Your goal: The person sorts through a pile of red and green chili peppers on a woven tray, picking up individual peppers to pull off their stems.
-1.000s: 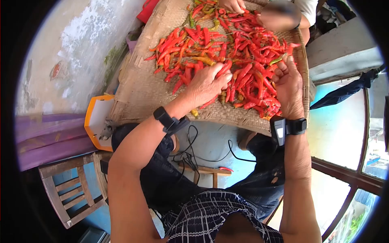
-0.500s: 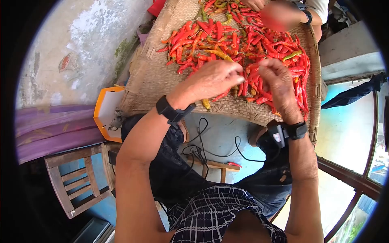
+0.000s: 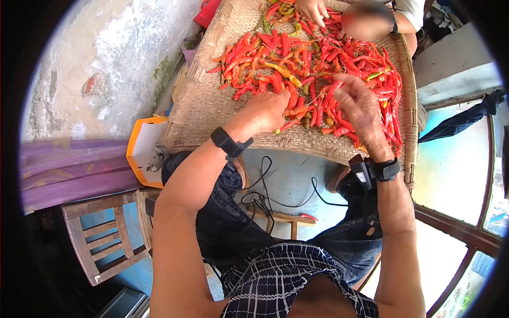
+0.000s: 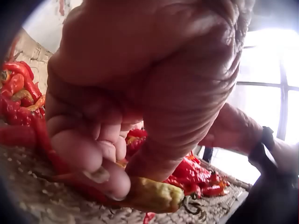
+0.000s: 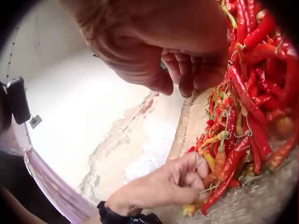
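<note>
Red, orange and yellowish chili peppers (image 3: 350,58) lie heaped on a woven tray (image 3: 196,116). At the heap's near left edge, my left hand (image 3: 262,112) reaches down with curled fingers. In the left wrist view its thumb and fingertips pinch a yellow-green chili pepper (image 4: 156,195), whose curled stem sticks out beside the thumb, low over the weave. My right hand (image 3: 361,108) hovers over the near right part of the heap. Its fingers (image 5: 184,84) are loosely bent, with a gap to the thumb and nothing between them in the right wrist view.
Another person's hand (image 3: 313,9) is among the peppers at the far side. A plastered wall (image 3: 111,69) stands left, with an orange-edged box (image 3: 146,148) and a wooden chair (image 3: 106,238) below. Black cables (image 3: 260,199) lie on the floor under the tray.
My left hand has let go of a red chili pepper, then come down and left onto the yellow-green one. My right hand has moved left from the heap's right side. The view shifted slightly.
</note>
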`<state>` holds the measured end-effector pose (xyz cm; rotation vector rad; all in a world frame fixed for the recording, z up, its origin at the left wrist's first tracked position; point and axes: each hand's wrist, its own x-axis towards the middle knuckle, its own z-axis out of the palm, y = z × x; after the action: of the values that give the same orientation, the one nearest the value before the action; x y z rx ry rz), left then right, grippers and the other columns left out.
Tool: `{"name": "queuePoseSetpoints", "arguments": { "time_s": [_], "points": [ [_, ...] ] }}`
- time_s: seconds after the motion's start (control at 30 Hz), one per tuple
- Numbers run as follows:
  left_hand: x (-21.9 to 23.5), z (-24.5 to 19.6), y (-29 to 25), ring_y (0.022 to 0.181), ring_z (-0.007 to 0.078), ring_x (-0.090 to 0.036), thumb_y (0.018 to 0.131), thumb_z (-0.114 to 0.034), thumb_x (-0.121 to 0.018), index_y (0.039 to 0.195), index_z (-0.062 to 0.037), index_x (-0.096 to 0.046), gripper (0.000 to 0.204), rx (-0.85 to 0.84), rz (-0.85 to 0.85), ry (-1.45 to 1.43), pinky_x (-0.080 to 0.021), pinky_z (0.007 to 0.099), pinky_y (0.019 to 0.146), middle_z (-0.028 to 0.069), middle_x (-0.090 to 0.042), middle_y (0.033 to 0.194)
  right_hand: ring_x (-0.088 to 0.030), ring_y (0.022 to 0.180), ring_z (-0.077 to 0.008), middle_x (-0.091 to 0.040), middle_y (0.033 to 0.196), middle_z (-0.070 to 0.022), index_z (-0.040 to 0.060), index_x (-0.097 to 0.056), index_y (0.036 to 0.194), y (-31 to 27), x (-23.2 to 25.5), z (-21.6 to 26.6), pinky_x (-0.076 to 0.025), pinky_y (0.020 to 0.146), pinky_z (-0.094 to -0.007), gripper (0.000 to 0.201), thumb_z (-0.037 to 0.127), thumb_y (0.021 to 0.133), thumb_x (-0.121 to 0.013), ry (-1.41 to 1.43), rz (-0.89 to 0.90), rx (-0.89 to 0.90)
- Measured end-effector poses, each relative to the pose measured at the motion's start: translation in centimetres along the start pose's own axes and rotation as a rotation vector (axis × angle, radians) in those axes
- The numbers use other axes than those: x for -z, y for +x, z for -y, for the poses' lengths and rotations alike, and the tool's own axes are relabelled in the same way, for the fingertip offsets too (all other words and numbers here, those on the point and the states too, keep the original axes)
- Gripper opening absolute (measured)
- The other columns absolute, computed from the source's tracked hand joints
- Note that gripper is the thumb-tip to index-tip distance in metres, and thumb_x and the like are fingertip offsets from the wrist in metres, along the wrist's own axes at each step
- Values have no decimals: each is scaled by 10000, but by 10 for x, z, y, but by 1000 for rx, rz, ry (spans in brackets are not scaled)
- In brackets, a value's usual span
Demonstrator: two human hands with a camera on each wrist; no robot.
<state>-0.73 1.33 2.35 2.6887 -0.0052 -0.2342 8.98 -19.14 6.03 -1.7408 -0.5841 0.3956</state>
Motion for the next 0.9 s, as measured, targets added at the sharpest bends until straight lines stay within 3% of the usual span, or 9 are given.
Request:
{"name": "queuePoseSetpoints", "arguments": {
  "time_s": [0.1,0.17,0.2,0.27,0.4,0.63,0.73,0.8,0.9],
  "points": [
    [18,8,0,601,296,-585,708,-67,-604,891,-28,-460,236,-44,-89,-134,-458,377,550,145,-580,685,-451,625,-42,-528,720,31,-2,-557,1093,-5,-10,-2,-397,549,-202,243,144,900,-577,-24,175,-40],
    [45,5,-7,541,146,-530,739,-81,-614,872,-47,-466,202,88,188,-685,-425,288,493,47,-542,651,-454,637,-43,-537,734,27,-7,-576,1068,-11,-14,-1,-399,563,-202,226,149,903,-576,-31,246,-95],
    [55,0,-11,547,68,-502,776,-109,-626,877,-56,-481,184,49,225,-676,-415,246,474,-3,-532,664,-464,650,-45,-549,750,22,-11,-582,1063,-13,-15,0,-405,569,-205,235,163,905,-578,-58,329,-120],
    [54,-2,-13,536,77,-507,787,-108,-624,890,-54,-485,181,46,204,-734,-423,245,476,5,-544,667,-493,658,-50,-567,796,34,16,-574,1108,-15,-18,-4,-403,541,-189,343,300,917,-579,11,496,-197],
    [38,-21,-11,543,89,-545,839,-131,-607,908,-50,-489,159,24,77,-834,-439,223,488,22,-578,674,-497,634,-47,-579,801,23,32,-611,1053,-23,-32,13,-413,515,-186,435,433,885,-587,180,513,-281],
    [28,-15,-8,602,96,-580,908,-224,-524,931,-42,-558,187,-19,-28,-800,-474,248,561,30,-597,701,-504,622,-64,-589,779,11,36,-613,954,-20,-41,-7,-420,519,-207,272,299,883,-611,131,457,-366],
    [32,1,-3,623,130,-581,873,-192,-574,921,-33,-569,166,-90,-449,-460,-468,275,569,50,-607,731,-520,627,-91,-589,763,14,29,-612,919,-25,-41,-9,-433,542,-238,185,204,860,-625,7,686,-245],
    [29,4,-2,655,165,-589,854,-172,-591,917,-28,-571,159,-119,-430,-397,-472,300,592,73,-606,754,-547,634,-118,-587,752,20,16,-611,903,-27,-39,-5,-439,558,-256,183,190,849,-632,-187,846,3],
    [15,0,-3,793,282,-601,803,-128,-624,940,-19,-569,183,-158,-428,-194,-483,373,666,131,-592,846,-554,651,-97,-593,749,13,47,-616,940,-21,-21,7,-430,564,-236,175,209,880,-590,91,683,-48]
  ]
}}
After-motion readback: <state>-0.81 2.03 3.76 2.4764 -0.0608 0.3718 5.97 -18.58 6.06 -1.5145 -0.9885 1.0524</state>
